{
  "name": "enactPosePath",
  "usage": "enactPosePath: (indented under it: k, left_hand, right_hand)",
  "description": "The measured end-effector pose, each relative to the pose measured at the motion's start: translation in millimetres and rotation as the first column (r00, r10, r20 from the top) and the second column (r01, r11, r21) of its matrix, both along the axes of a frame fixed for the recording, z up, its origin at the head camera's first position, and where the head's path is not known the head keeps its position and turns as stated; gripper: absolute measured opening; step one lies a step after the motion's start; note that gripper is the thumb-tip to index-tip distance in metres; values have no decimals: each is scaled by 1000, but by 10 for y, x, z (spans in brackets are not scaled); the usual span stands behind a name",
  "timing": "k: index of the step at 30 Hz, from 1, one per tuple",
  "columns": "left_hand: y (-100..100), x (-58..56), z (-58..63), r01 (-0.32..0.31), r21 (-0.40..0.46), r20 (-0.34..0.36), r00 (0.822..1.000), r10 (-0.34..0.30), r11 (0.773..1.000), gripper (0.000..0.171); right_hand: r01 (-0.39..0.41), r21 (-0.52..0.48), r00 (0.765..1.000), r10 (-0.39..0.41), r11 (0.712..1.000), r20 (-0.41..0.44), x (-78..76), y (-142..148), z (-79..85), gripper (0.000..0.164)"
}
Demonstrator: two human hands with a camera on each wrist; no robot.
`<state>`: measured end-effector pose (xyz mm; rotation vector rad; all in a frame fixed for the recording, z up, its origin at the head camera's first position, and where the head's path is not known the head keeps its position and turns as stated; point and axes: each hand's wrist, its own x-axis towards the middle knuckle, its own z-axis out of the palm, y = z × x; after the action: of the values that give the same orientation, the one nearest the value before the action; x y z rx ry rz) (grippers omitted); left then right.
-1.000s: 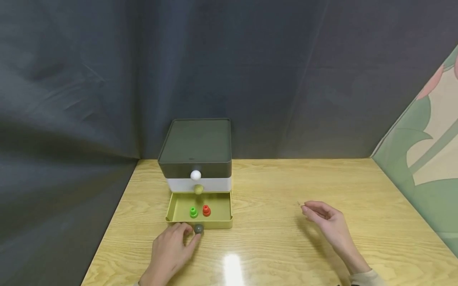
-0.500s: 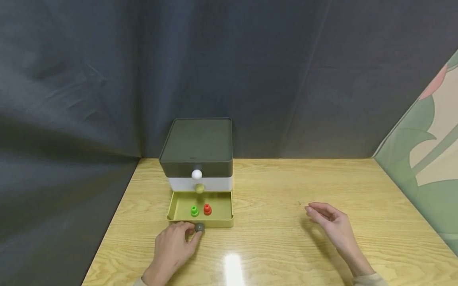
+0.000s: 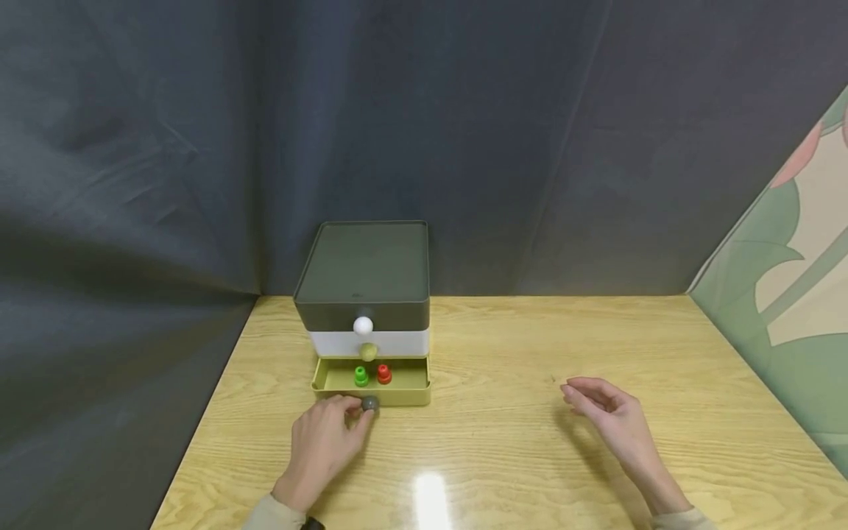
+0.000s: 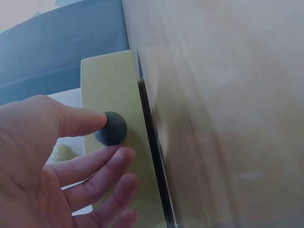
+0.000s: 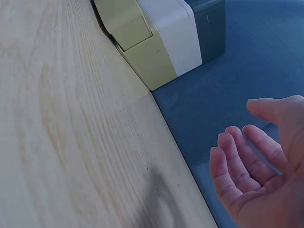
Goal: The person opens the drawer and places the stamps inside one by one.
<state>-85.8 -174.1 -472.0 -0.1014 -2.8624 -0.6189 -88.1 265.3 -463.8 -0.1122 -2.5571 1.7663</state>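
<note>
My left hand (image 3: pixel 324 438) pinches a dark round knob (image 4: pixel 112 128) between thumb and index finger, its other fingers spread loosely below. That knob is on the front of the yellow-green bottom drawer (image 3: pixel 404 397), which stands partly pulled out. Inside the drawer sit a small green stepped piece (image 3: pixel 361 376) and a similar red one (image 3: pixel 384 374), side by side. Away to the right, my right hand (image 3: pixel 612 419) hovers over the table with loosely bent fingers and nothing in its grasp; the right wrist view shows its palm and fingertips bare.
Above the drawer stand a white tier (image 3: pixel 404 343) with a yellow-green knob (image 3: pixel 368 352) and a dark top tier (image 3: pixel 374 261) with a white knob (image 3: pixel 363 325). The wooden table (image 3: pixel 503 442) meets dark curtains (image 3: pixel 477 147) at back and left. A floral cloth (image 3: pixel 788 294) hangs at right.
My left hand has moved forward with the knob, so the bottom drawer has slid partway in, carrying the green and red pieces. The right hand has stayed about where it was.
</note>
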Motion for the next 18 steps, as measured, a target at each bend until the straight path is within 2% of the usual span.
enactPosePath:
  k: [7, 13, 18]
  left_hand:
    - [8, -229, -33, -19, 46, 16, 1000, 18, 999, 28]
    - [6, -328, -85, -45, 84, 43, 998, 41, 995, 29]
    - [3, -422, -83, -45, 108, 39, 998, 41, 993, 31]
  right_hand:
    - [-4, 13, 1000, 4, 1000, 6, -36, -5, 43, 47]
    - [-1, 27, 1000, 1, 1000, 12, -8, -6, 34, 45]
    - [-2, 23, 1000, 2, 1000, -20, -19, -45, 58, 42]
